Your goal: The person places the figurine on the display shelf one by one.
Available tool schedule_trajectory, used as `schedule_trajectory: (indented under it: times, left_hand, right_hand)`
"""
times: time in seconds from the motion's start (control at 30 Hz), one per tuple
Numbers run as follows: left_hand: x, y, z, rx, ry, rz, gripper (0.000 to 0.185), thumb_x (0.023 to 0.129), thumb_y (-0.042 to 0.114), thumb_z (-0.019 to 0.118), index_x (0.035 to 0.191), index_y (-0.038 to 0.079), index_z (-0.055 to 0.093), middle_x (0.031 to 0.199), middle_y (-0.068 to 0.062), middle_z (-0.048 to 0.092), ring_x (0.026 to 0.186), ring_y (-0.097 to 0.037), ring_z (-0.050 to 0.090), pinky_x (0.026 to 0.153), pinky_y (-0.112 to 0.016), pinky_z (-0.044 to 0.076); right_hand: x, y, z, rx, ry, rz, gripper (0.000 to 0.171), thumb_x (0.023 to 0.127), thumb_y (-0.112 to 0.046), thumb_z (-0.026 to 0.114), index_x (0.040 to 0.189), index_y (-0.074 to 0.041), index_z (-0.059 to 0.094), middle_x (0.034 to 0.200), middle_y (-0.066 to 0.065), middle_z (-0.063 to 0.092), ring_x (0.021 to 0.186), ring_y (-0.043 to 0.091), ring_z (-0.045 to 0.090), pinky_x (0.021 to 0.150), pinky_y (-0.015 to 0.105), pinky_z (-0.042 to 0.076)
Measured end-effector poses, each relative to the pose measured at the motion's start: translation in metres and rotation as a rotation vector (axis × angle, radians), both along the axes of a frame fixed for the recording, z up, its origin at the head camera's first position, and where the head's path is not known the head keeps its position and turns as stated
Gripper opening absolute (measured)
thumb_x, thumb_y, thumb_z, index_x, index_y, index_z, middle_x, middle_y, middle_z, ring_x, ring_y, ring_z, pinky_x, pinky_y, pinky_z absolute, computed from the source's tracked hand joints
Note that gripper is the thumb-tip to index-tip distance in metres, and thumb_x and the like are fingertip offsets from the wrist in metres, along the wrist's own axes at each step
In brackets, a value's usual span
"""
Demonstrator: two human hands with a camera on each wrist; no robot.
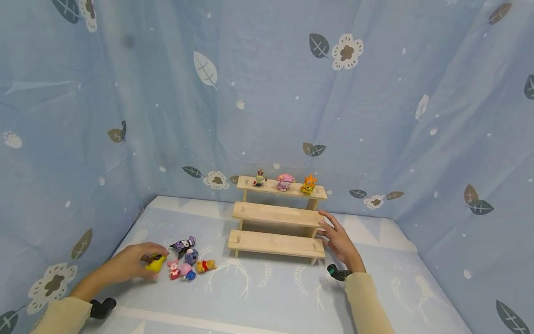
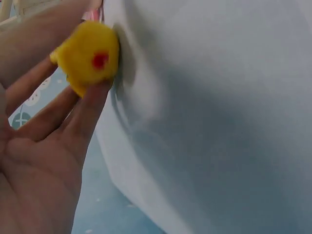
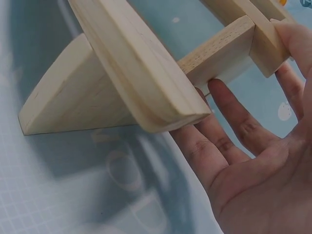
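A small yellow figure (image 1: pixel 156 263) lies on the blue cloth at the left, and my left hand (image 1: pixel 143 260) pinches it between the fingertips (image 2: pixel 92 97); up close the yellow figure (image 2: pixel 90 56) shows a red spot. Beside it lie several toy figures: a purple one (image 1: pixel 184 244), a blue-grey one (image 1: pixel 191 255), a pink one (image 1: pixel 174 269) and an orange bear (image 1: pixel 206 266). My right hand (image 1: pixel 335 236) rests open, its straight fingers (image 3: pixel 229 131) against the right end of the three-step wooden shelf (image 1: pixel 275 215). In the right wrist view the wooden shelf (image 3: pixel 131 78) fills the frame.
Three figures stand on the shelf's top step: a small yellow-green one (image 1: pixel 260 178), a pink one (image 1: pixel 285 182) and an orange one (image 1: pixel 308 184). Blue leaf-print fabric walls (image 1: pixel 267 93) close in the back and sides. Bare cloth (image 1: pixel 271 287) lies in front of the shelf.
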State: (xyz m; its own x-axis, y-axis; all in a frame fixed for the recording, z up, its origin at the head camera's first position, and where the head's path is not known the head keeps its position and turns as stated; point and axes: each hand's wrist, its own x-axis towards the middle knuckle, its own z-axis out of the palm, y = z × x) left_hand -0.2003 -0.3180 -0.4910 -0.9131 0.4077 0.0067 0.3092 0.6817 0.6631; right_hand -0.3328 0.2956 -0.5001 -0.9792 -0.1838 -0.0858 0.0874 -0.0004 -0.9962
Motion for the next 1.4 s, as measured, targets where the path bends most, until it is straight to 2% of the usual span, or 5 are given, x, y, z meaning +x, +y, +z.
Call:
schedule_trajectory:
  times: [0.2, 0.57, 0.93, 1.23, 1.4]
  left_hand:
    - [0.001, -0.002, 0.004, 0.016, -0.011, -0.027, 0.054, 0.073, 0.008, 0.093, 0.122, 0.008, 0.07, 0.128, -0.016, 0.063, 0.104, -0.027, 0.065, 0.081, -0.037, 0.06]
    - [0.0, 0.003, 0.003, -0.095, 0.148, -0.042, 0.041, 0.084, 0.04, 0.084, 0.117, 0.017, 0.074, 0.112, 0.002, 0.067, 0.088, -0.008, 0.058, 0.072, -0.031, 0.052]
    - [-0.001, 0.009, 0.011, -0.209, 0.081, 0.01, 0.036, 0.075, 0.024, 0.092, 0.104, 0.023, 0.072, 0.101, 0.01, 0.066, 0.089, -0.013, 0.06, 0.073, -0.033, 0.053]
    - [-0.004, 0.012, 0.006, -0.308, 0.127, -0.034, 0.036, 0.077, 0.038, 0.09, 0.107, 0.028, 0.072, 0.091, 0.016, 0.061, 0.083, -0.007, 0.053, 0.071, -0.034, 0.049]
    - [-0.005, 0.016, 0.003, -0.313, 0.066, 0.026, 0.036, 0.076, 0.038, 0.091, 0.104, 0.027, 0.072, 0.087, 0.015, 0.059, 0.08, -0.007, 0.051, 0.071, -0.035, 0.048]
  right_hand:
    - [0.0, 0.0, 0.002, 0.014, -0.005, -0.005, 0.06, 0.105, -0.039, 0.06, 0.159, -0.029, 0.036, 0.149, 0.017, 0.043, 0.12, 0.036, 0.056, 0.09, 0.042, 0.054]
    - [0.0, 0.001, 0.002, 0.004, -0.025, -0.009, 0.06, 0.104, -0.039, 0.061, 0.158, -0.028, 0.036, 0.148, 0.018, 0.046, 0.12, 0.036, 0.059, 0.091, 0.043, 0.055]
    - [0.003, -0.001, 0.007, -0.006, -0.044, 0.002, 0.059, 0.106, -0.035, 0.06, 0.159, -0.028, 0.035, 0.149, 0.017, 0.043, 0.122, 0.039, 0.055, 0.09, 0.043, 0.054]
    - [0.002, 0.0, 0.004, -0.004, -0.03, -0.008, 0.058, 0.106, -0.036, 0.059, 0.159, -0.029, 0.036, 0.149, 0.016, 0.044, 0.123, 0.04, 0.055, 0.09, 0.044, 0.054]
    - [0.001, 0.001, 0.001, -0.018, -0.025, -0.012, 0.057, 0.106, -0.036, 0.06, 0.158, -0.028, 0.037, 0.147, 0.015, 0.046, 0.122, 0.04, 0.056, 0.09, 0.044, 0.055]
